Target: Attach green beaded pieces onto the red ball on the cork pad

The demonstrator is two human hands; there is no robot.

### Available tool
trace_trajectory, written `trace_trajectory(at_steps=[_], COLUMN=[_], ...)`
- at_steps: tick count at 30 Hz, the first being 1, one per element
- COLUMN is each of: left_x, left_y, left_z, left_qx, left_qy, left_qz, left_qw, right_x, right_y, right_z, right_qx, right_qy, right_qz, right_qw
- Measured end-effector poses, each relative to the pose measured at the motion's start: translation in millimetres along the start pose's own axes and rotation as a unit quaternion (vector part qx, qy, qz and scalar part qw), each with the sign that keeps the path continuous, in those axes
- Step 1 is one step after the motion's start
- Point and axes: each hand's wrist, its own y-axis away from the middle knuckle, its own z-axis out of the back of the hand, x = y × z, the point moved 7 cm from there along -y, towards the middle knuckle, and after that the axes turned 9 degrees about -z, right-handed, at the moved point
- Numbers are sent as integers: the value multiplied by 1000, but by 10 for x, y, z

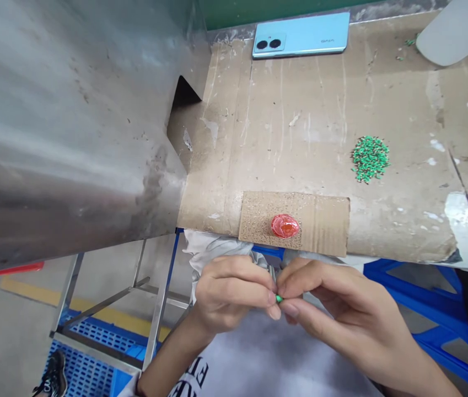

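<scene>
We are working at the table (300,127)
With a pile of green pellets (370,159) lying on it, our left hand (229,292) and right hand (337,314) are pressing together just below its edge, pinching a green pellet (278,298) between their fingertips.

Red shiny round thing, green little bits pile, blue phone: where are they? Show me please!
Shiny red rounded lump (285,226), head view, on its middle.
Pile of tiny green pellets (370,159), head view, on the pile's centre.
Light-blue smartphone (300,34), head view, on its back's middle.

Single head-worn view, facing forward and down, close above left hand (234,292), right hand (341,314), cardboard-covered bench (300,127).
</scene>
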Motion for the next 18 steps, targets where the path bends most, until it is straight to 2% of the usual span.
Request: trace_trajectory(at_steps=[3, 7, 9, 12, 18], left_x=[-14, 8, -23, -90, -119], left_y=[-15, -59, -92, -120, -97], left_z=[1, 18, -11, -59, -55], left_qx=[-10, -35, -8, 41, 43], left_qy=[-8, -48, -66, -82, -105], left_qz=[3, 89, 113, 123, 142], left_qw=[1000, 994, 991, 988, 983], right_x=[-12, 54, 116, 161, 179], right_y=[0, 19, 43, 71, 117], right_z=[-1, 67, 94, 110, 106], right_qx=[-5, -50, -64, -68, -78], right_qy=[7, 63, 103, 165, 224], right_qz=[2, 70, 119, 150, 177], right_qw=[1000, 994, 985, 972, 955])
